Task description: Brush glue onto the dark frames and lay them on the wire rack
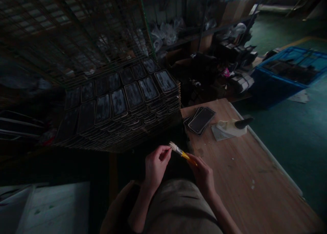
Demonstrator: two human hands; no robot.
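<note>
My right hand (203, 174) grips the yellow handle of a small paintbrush (182, 153), bristles pointing up and left. My left hand (155, 166) is curled, its fingertips pinching the pale bristle tip of the brush. Both hands are held over my lap, beside the near left edge of a wooden table (237, 179). On the table's far end lie a few dark phone-shaped pieces (201, 120) stacked together, and a crumpled pale cloth (226, 129) with a dark tool (244, 122) on it.
A tall stack of trays holding several dark phone-shaped pieces (120, 104) stands to the left under a wire rack (76, 33). A blue crate (286, 74) sits on the green floor at right. Cluttered shelves line the back. White boards (46, 206) lie at lower left.
</note>
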